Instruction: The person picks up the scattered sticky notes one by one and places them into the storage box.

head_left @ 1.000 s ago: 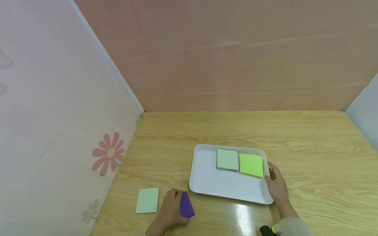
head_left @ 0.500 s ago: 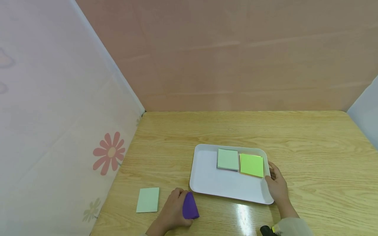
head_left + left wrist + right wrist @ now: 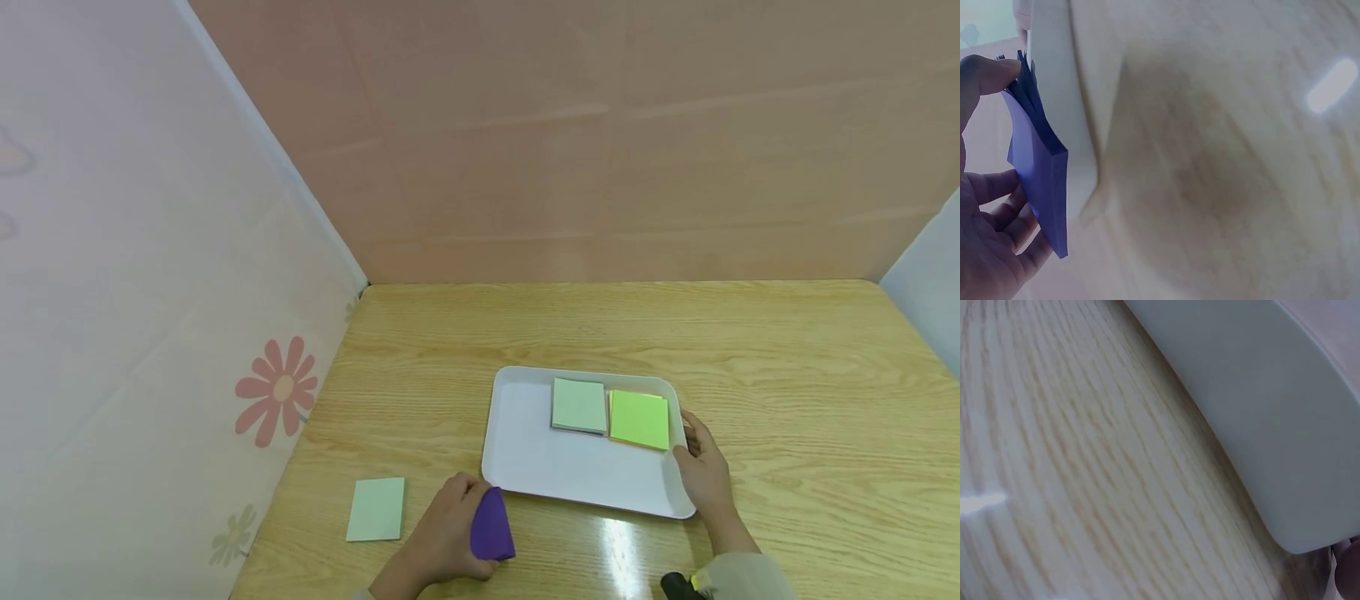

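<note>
My left hand (image 3: pixel 447 533) grips a purple sticky-note pad (image 3: pixel 492 527) between thumb and fingers, just off the near left corner of a white tray (image 3: pixel 525 467). In the left wrist view the purple pad (image 3: pixel 1040 169) is bowed, its sheets fanned near the thumb. At the tray's right end, my right hand (image 3: pixel 705 475) holds the rim, thumb on top and fingers at the outer side. Inside the tray lie a pale green pad stack (image 3: pixel 579 406) and, to its right, a bright yellow-green pad stack (image 3: pixel 639 419). Only a fingertip of the right hand shows in the right wrist view.
Another pale green pad (image 3: pixel 376 509) lies on the wooden table (image 3: pixel 420 375), left of my left hand. A flower-printed sheet (image 3: pixel 150 333) hangs along the left side, and a brownish-pink sheet (image 3: pixel 600 150) stands behind the table. A dark object (image 3: pixel 678 586) sits at my right sleeve.
My left hand has moved right with the purple pad, closer to the tray's near left corner. The right hand and the tray stay in place.
</note>
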Demonstrator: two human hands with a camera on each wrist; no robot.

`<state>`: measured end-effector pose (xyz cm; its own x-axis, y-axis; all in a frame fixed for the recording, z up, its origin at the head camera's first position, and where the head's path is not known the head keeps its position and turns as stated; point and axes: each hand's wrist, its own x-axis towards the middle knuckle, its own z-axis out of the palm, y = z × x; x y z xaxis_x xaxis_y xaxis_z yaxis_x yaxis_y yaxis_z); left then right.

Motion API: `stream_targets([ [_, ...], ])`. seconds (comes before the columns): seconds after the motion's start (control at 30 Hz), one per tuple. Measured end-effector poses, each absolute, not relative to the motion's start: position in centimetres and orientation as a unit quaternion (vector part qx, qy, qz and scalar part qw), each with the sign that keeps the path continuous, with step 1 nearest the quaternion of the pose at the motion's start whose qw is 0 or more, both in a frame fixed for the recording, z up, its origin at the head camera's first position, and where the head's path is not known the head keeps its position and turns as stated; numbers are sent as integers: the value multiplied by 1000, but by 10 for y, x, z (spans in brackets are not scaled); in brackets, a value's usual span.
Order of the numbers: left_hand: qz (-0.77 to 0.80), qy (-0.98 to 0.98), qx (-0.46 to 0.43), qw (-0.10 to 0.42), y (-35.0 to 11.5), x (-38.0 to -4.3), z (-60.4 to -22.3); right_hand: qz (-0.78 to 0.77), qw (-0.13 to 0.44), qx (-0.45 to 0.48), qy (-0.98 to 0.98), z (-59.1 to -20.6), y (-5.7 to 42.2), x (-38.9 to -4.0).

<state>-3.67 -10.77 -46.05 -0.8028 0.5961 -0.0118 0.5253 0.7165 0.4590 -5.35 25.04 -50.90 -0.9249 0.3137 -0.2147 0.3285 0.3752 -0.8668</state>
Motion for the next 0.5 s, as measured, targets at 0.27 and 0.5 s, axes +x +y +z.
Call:
stream_targets([
  [0.27, 225, 912, 337, 62, -99, -50, -447, -524, -8, 197, 828, -510, 251, -54],
  [0.5, 206, 909, 356, 63, -92, -69, -441, -533, 8, 197, 823, -511, 251, -54],
])
